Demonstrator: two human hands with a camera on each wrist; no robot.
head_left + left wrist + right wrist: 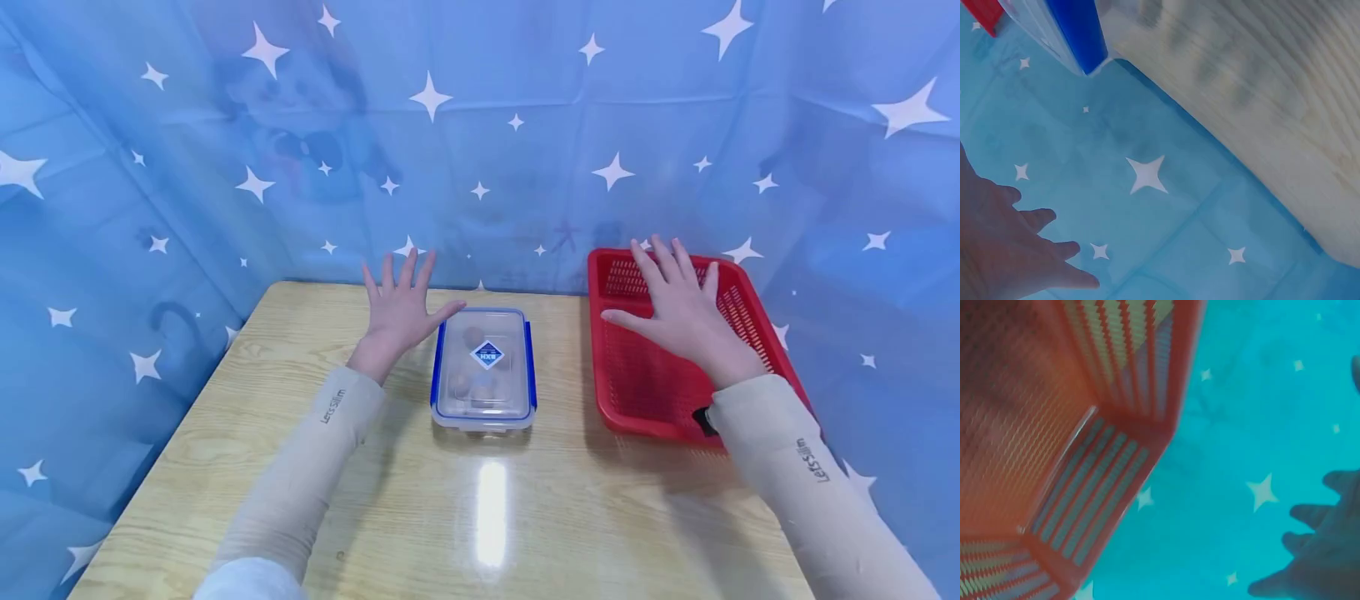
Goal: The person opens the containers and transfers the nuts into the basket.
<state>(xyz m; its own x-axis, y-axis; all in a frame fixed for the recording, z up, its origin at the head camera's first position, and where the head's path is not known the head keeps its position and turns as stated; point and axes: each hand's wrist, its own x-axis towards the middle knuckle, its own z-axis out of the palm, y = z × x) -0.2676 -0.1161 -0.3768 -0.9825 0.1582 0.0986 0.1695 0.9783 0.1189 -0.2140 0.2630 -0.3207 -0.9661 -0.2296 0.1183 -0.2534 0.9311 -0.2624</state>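
Note:
A clear lidded food container [483, 392] with blue side clips sits on the wooden table, a blue diamond label on its lid. Several small rounded things show dimly through the lid. My left hand [401, 317] is spread with straight fingers just left of the container, its thumb overlapping the container's far left corner in the head view. Over the red plastic basket [648, 427] at the right, my right hand [686, 321] is held with fingers spread, holding nothing. In the right wrist view the slotted walls of the basket [1094, 487] appear beside the fingers.
The wooden table [277, 400] reaches back to a blue curtain [480, 150] with white stars, which also hangs along both sides. A bright light reflection lies on the tabletop in front of the container.

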